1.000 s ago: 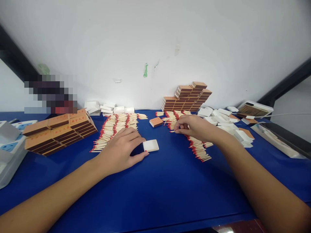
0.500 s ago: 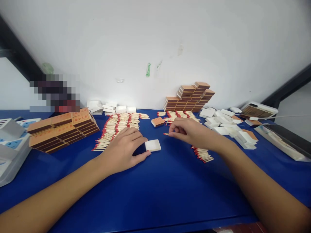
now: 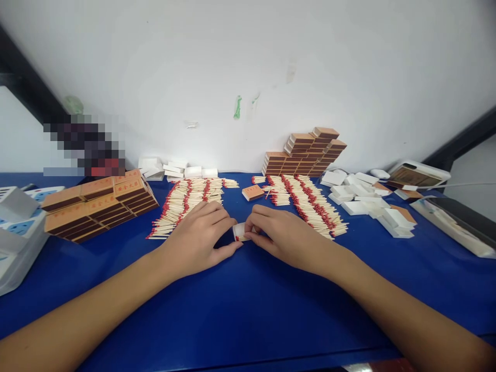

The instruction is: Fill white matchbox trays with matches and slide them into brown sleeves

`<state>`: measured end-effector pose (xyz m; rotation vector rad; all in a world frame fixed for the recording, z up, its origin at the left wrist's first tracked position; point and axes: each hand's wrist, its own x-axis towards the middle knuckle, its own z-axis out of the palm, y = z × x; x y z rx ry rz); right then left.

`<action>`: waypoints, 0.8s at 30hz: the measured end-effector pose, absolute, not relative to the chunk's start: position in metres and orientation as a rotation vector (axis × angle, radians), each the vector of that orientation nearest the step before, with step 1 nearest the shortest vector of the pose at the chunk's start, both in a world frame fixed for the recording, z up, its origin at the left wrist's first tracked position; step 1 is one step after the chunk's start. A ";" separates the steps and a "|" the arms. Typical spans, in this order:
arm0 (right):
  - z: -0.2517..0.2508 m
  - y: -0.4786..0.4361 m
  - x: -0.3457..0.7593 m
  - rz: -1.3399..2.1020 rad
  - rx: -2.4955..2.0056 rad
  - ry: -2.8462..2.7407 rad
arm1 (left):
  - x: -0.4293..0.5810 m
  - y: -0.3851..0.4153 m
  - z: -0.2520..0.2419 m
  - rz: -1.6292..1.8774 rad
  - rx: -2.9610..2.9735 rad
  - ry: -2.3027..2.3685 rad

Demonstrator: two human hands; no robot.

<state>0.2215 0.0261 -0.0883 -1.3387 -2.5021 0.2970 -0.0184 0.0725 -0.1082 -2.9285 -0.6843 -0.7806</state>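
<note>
A small white matchbox tray (image 3: 238, 229) lies on the blue table in front of me. My left hand (image 3: 197, 235) grips its left end, thumb on the near side and fingers at the far side. Pinched in the fingers of my right hand (image 3: 289, 235) is a red-headed match (image 3: 242, 238), lying in the tray along its near edge with the head to the left. The right end of the tray is hidden behind those fingers. Beyond my hands is one closed orange matchbox (image 3: 253, 192).
Loose matches spread in rows at left (image 3: 186, 201) and right (image 3: 310, 199). Closed matchboxes are stacked at left (image 3: 98, 206) and against the wall (image 3: 300, 157). White trays (image 3: 360, 194) pile up at right, beside a dark phone-like object (image 3: 461, 222). A power strip (image 3: 23, 227) stands far left.
My right hand has moved left and down, carrying the match from above the table into the tray. My left hand has stayed at the tray's left end.
</note>
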 end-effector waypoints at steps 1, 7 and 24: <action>-0.087 0.028 0.225 0.329 -1.334 -2.486 | -0.018 0.072 -0.108 -0.781 -2.930 -0.684; -0.070 0.053 0.279 0.172 -1.512 -2.334 | -0.020 0.073 -0.108 -0.766 -2.930 -0.684; -0.080 0.079 0.315 0.261 -1.704 -2.336 | -0.022 0.074 -0.107 -0.747 -2.934 -0.658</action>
